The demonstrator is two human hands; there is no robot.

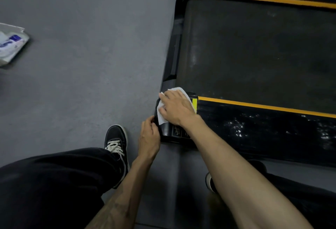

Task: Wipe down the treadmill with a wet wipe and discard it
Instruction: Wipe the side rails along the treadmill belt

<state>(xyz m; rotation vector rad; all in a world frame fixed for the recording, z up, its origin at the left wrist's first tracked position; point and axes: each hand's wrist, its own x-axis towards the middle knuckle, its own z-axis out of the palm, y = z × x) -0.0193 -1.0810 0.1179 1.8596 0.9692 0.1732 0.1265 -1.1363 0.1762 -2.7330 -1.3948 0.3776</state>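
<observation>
A black treadmill [254, 50] with orange side stripes lies on the grey floor, filling the right of the head view. Its near rear corner sits just in front of me. A white wet wipe [161, 115] is spread over that corner. My right hand [175, 108] lies flat on the wipe with fingers extended, pressing it onto the corner cover. My left hand [149, 138] grips the outer edge of the same corner, fingers curled round the black plastic just below the wipe.
A white and blue wet wipe pack [11, 45] lies on the grey floor at the far left. My left shoe [116, 141] stands next to the treadmill's corner, my right shoe [211, 181] close by its side rail.
</observation>
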